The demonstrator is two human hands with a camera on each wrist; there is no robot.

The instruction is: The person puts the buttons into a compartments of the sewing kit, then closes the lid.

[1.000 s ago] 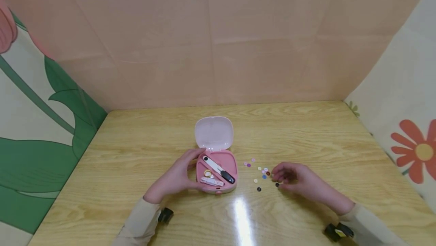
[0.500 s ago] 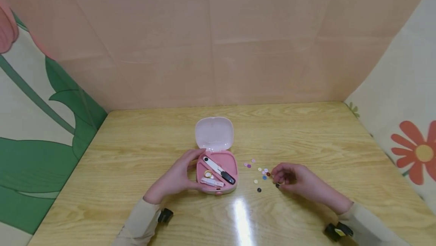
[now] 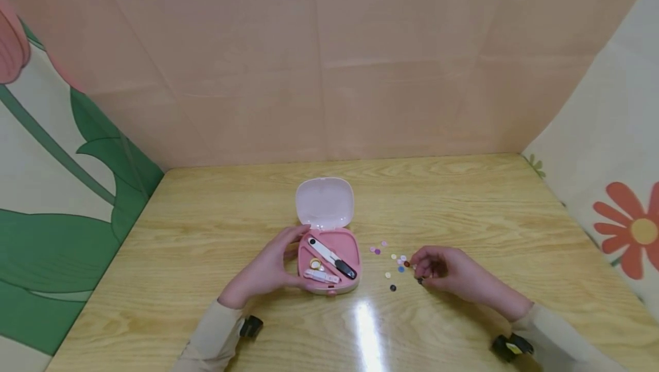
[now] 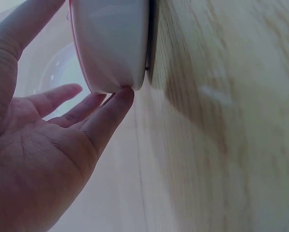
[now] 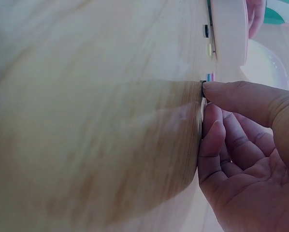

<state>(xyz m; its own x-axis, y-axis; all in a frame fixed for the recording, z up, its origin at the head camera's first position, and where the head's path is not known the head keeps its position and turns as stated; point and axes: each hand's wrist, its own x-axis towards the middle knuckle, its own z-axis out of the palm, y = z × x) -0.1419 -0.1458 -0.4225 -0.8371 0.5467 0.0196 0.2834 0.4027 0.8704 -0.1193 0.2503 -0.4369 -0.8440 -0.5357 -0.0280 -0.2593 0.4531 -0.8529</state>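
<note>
A pink box (image 3: 351, 241) stands on the table, its pale lid (image 3: 324, 203) raised at the back. My left hand (image 3: 268, 266) grips its left side, fingers at the back and thumb at the front. In the left wrist view, fingertips touch the white wall (image 4: 113, 46). Inside lie a long white-and-black tool (image 3: 332, 257), a small gold-rimmed round item (image 3: 315, 264) and a pale piece (image 3: 321, 276). To the right, my right hand (image 3: 448, 269) has curled fingers and pinches a black button (image 5: 203, 89) at the tabletop; its thumb covers part of the button.
Several small buttons lie scattered between box and right hand, among them a blue one (image 3: 401, 269), a dark red one (image 3: 407, 264), a purple one (image 3: 377, 252) and another black one (image 3: 393, 288). The wooden table (image 3: 231, 200) meets a pinkish cloth backdrop (image 3: 247, 74).
The right thumb has come in over the black button, which shows less than before. My left hand keeps its grip on the box. The view has shifted very slightly.
</note>
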